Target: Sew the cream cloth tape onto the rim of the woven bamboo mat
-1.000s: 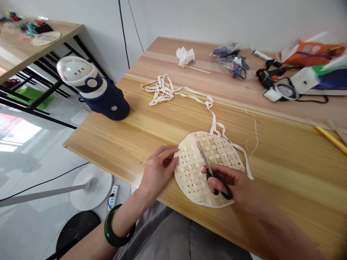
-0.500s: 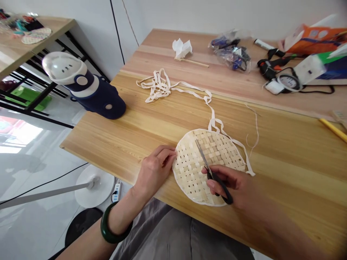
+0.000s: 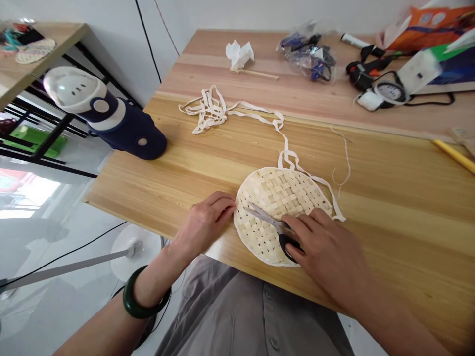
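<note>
A round woven bamboo mat [image 3: 285, 190] with a white cloth edging lies flat on the wooden table. My left hand [image 3: 208, 217], with a dark green bangle on the wrist, pinches at the mat's left rim; whether a thread is between the fingertips is too small to tell. In my right hand [image 3: 326, 242] are scissors [image 3: 265, 215] with black handles, held low over the mat. Their blades point left, slightly parted. A white fabric tape [image 3: 285, 143] runs from the mat's right edge along its top to a tangled heap further back.
At the left stands a dark blue bottle [image 3: 129, 126]. A loose thread [image 3: 348, 160] lies right of the mat. Further back are a white tissue [image 3: 239, 53], a thin stick [image 3: 258, 74], bagged items [image 3: 309, 57], a glue gun [image 3: 365, 71] and a yellow pencil-like rod [image 3: 454, 155].
The scissors have swung from pointing away to pointing left, towards the left hand, and their blades have parted. My right hand has turned palm down. The left hand stays at the rim.
</note>
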Available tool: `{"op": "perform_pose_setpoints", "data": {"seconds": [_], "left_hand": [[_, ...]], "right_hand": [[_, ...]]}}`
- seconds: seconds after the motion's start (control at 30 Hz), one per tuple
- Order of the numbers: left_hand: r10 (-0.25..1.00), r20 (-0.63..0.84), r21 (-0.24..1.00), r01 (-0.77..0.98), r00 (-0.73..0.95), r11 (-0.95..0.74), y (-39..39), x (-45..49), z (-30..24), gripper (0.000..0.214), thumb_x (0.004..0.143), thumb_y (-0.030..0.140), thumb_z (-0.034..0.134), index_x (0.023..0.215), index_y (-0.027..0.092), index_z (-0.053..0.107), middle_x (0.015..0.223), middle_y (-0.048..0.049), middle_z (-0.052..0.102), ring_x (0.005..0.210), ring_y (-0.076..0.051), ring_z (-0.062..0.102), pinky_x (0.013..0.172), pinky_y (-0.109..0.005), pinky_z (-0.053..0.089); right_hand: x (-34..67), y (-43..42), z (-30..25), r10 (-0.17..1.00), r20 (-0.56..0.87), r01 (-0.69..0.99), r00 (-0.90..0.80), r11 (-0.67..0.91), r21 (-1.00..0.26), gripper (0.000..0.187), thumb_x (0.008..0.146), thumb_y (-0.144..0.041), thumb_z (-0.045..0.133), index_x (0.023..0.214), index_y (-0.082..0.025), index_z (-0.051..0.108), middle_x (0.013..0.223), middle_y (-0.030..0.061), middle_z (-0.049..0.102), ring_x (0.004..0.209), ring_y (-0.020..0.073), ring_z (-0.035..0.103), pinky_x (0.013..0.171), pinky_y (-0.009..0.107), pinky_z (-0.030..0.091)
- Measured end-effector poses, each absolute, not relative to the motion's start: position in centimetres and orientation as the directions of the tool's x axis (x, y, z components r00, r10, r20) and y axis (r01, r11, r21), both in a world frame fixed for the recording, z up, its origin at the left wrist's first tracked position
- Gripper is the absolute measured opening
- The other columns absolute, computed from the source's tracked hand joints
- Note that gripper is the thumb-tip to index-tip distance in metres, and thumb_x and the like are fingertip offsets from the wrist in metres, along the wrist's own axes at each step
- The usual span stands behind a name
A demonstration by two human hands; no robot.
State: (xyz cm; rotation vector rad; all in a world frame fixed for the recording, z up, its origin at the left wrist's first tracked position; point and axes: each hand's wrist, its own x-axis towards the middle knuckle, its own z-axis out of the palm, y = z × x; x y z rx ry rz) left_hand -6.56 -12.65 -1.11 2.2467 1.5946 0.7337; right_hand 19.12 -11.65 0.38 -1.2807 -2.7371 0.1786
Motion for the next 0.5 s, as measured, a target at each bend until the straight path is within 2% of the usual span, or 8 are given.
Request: {"op": "perform_pose_setpoints", "data": {"seconds": [0.23, 0.4, 0.5], "left_hand": [[0.971, 0.129, 0.66, 0.714, 0.2, -0.235, -12.1, -7.1, -1.0, 0.009, 0.09, 0.017, 0.064, 0.084, 0.015, 0.071, 0.087, -0.003, 0.072, 0.075, -0.012, 0.068, 0.066, -0.022, 0.055], [0.97, 0.113, 0.68, 0.695, 0.216, -0.234, -12.1, -7.1, -0.9, 0.01, 0.091, 0.019, 0.062, 0.086, 0.016, 0.07, 0.091, -0.003, 0.071, 0.079, -0.013, 0.068, 0.07, -0.023, 0.056], [0.97, 0.132, 0.7, 0.674, 0.205, -0.238, -12.3, -6.9, -1.0, 0.011, 0.092, 0.02, 0.061, 0.088, 0.016, 0.07, 0.097, -0.0047, 0.069, 0.084, -0.014, 0.068, 0.073, -0.024, 0.058]], "right_hand": [[18.3, -12.0, 0.5, 0.734, 0.101, 0.723, -0.671, 0.679, -0.129, 0.024, 0.074, -0.017, 0.076, 0.096, -0.017, 0.067, 0.082, 0.0027, 0.068, 0.083, 0.023, 0.054, 0.067, 0.034, 0.035], [17.9, -11.8, 0.3, 0.705, 0.115, 0.704, -0.699, 0.708, -0.057, 0.027, 0.078, -0.017, 0.074, 0.103, -0.016, 0.069, 0.079, 0.0028, 0.066, 0.083, 0.0239, 0.054, 0.068, 0.035, 0.036], [17.7, -11.7, 0.5, 0.698, 0.124, 0.701, -0.705, 0.712, -0.027, 0.029, 0.077, -0.011, 0.072, 0.105, -0.015, 0.069, 0.077, 0.0025, 0.063, 0.082, 0.024, 0.054, 0.067, 0.035, 0.036]]}}
